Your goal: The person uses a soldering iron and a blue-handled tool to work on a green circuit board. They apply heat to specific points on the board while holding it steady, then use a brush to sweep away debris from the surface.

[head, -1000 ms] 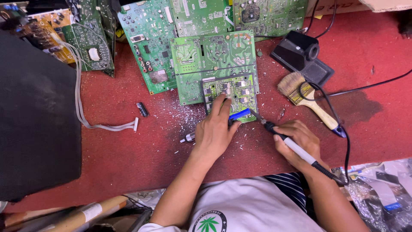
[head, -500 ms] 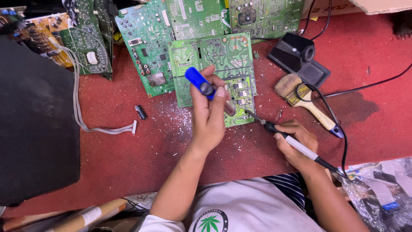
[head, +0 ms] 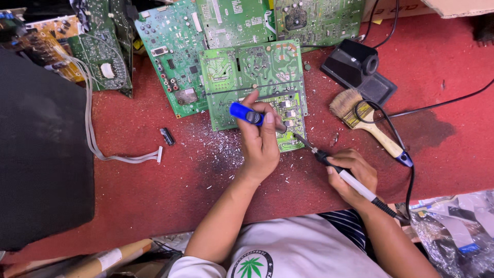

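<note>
My left hand (head: 261,138) grips a blue desoldering pump (head: 246,114), its tip pointing down-right at a small green circuit board (head: 289,110) on the red table. My right hand (head: 353,175) holds a soldering iron (head: 346,176) with a white and black handle; its metal tip reaches up-left to the small board's lower right edge, close to the pump's tip. The small board lies on a larger green circuit board (head: 242,72).
More green circuit boards (head: 172,56) lie along the far edge. A black soldering iron stand (head: 358,69) and a paintbrush (head: 366,121) sit at the right. A big black panel (head: 41,149) fills the left. A small black part (head: 167,136) and a ribbon cable (head: 123,157) lie nearby.
A second ago my left hand pressed flat on the small board with the pump under it. It then lifted the pump and now holds it angled with its tip near the soldering iron.
</note>
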